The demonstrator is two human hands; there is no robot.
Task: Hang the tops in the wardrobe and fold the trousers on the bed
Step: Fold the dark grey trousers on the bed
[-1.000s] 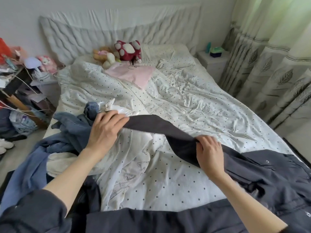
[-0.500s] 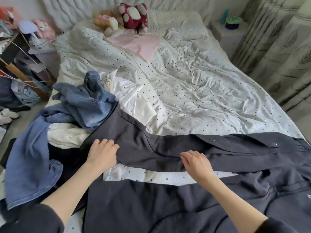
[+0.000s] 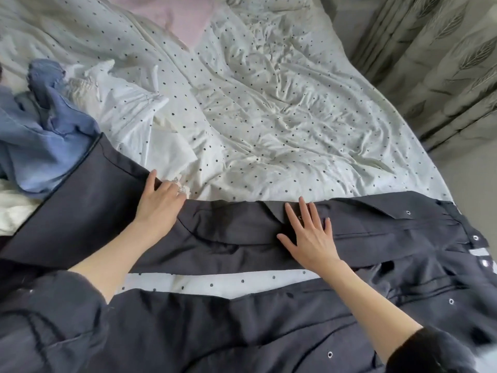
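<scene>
Polka-dot white bedsheet [image 3: 282,125]: dark grey trousers [image 3: 236,232] run left-right under both flat, fingers-spread palms, left hand [image 3: 161,203] nearer the hem, right hand [image 3: 309,235] mid-leg.

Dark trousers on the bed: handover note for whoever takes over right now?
Left hand: flat on the dark trousers, fingers over their far edge.
Right hand: spread flat, pressing them.
Trousers lie across the dotted bed sheet, legs apart, no fold made yet.
Blue garment and white clothes piled at left.
Left: fold trousers, hang the tops; wardrobe not in view.
</scene>
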